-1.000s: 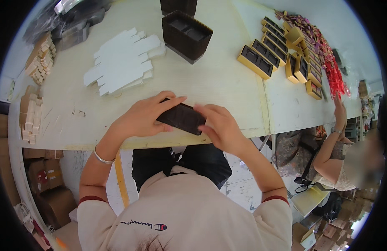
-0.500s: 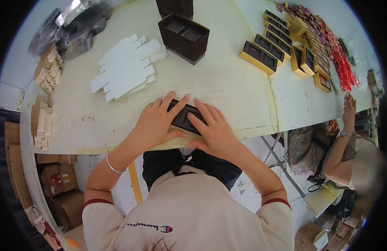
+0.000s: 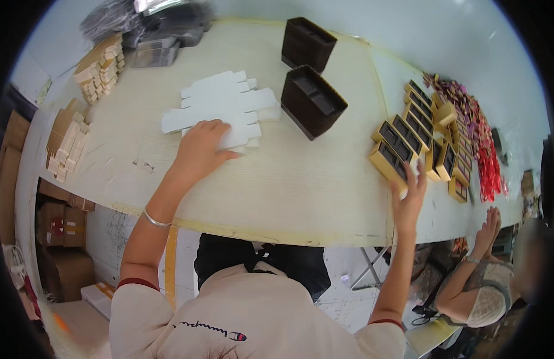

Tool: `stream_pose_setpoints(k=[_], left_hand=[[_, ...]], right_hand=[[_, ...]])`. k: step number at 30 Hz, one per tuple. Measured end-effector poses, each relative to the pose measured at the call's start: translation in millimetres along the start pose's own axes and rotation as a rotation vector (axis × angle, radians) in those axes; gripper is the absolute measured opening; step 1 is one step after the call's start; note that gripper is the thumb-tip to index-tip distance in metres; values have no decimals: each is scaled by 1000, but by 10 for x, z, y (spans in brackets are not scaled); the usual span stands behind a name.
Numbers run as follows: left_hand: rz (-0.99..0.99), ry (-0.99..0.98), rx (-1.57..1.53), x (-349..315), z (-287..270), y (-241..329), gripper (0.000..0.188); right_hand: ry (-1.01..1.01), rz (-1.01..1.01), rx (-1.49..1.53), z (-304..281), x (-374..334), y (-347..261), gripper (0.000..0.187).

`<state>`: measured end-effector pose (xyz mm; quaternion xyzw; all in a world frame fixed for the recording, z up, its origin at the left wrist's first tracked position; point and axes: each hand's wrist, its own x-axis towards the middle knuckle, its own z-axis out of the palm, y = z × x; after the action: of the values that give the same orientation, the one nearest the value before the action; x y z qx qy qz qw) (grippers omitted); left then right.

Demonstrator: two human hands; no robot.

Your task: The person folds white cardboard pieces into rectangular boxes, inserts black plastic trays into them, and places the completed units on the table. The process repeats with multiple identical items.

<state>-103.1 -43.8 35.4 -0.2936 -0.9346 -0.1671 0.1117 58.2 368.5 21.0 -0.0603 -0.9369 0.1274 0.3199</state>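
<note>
On the pale wooden counter (image 3: 277, 185) stand two dark brown open boxes with inner compartments, one (image 3: 313, 100) near the middle and a second (image 3: 307, 43) behind it toward the far edge; what lies inside them cannot be made out beyond dark dividers. To the right runs a row of gold-edged rectangular boxes with dark insert trays (image 3: 402, 140), lying side by side in a slanted line, and past them a heap of red and purple ribbon-like strips (image 3: 477, 143) along the counter's right edge. The left hand (image 3: 200, 149) is stretched forward with the arm nearly straight, palm down and fingers spread flat, resting on the near edge of a stack of flat white die-cut cardboard blanks (image 3: 220, 107) that lies left of the brown boxes. The right hand (image 3: 410, 197) is raised at the counter's near right corner, fingers open and apart, its fingertips touching the nearest gold-edged box (image 3: 386, 163) at the end of the row; it grips nothing. Stacks of small tan cardboard pieces (image 3: 97, 69) sit at the far left. Another person's hand (image 3: 489, 224) shows beyond the right corner.
</note>
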Motion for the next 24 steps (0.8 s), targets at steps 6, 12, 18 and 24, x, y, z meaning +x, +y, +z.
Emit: stream_pose_setpoints(k=[6, 12, 18, 24], left_hand=[[-33, -230, -155, 112, -214, -128, 32], [-36, 162, -13, 21, -316, -91, 25], [523, 125, -143, -933, -264, 906, 21], [350, -328, -528, -946, 199, 1242, 13]], right_hand=[[-118, -140, 207, 255, -379, -909, 40], [-98, -29, 350, 271, -571, -965, 36], [9, -495, 458, -3, -867, -1333, 34], [-201, -281, 493, 99, -1031, -1394, 21]])
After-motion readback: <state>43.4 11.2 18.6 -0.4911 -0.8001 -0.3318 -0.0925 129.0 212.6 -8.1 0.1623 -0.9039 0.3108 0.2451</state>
